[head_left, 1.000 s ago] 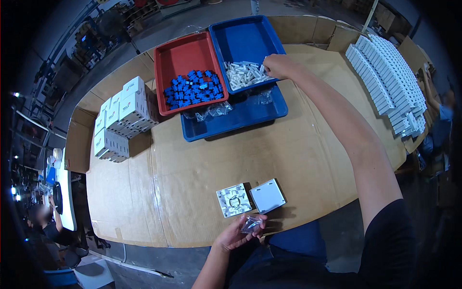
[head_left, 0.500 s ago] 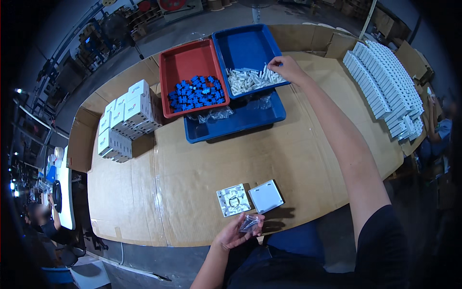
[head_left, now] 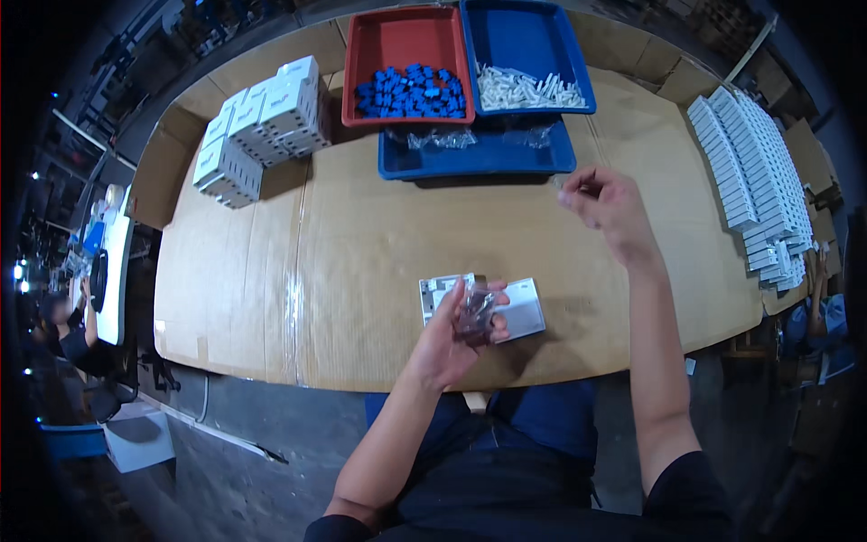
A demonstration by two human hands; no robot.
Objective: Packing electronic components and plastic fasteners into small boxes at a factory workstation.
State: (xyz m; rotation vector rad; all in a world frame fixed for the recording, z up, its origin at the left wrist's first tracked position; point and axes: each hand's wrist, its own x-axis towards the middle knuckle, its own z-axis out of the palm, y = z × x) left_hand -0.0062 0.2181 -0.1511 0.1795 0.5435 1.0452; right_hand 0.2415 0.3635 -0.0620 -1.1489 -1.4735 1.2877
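Note:
In front of me, my left hand (head_left: 447, 339) is palm up, its fingers curled round a small clear plastic bag (head_left: 477, 314). Under and behind that hand, two square white plastic parts lie on the cardboard: a frame-like part (head_left: 432, 291), mostly covered, and a flat white panel (head_left: 527, 309). My right hand (head_left: 610, 212) hovers to the right of the lower blue tray, thumb and fingers pinched together. A small pale bit shows at the fingertips, too indistinct to name. White plastic plugs (head_left: 528, 90) lie heaped in the upper blue tray (head_left: 519, 36).
A red tray (head_left: 406, 41) contains blue plastic pieces (head_left: 414, 92). Clear bags lie in the lower blue tray (head_left: 479, 163). White boxes (head_left: 226, 167) are stacked at left, rows of white parts (head_left: 754, 181) at right. Cardboard walls (head_left: 167, 167) edge the table. Other people work at both sides.
My right hand has come away from the white plugs, back toward me. My left hand with the bag has moved up over the white parts. The view has tilted down.

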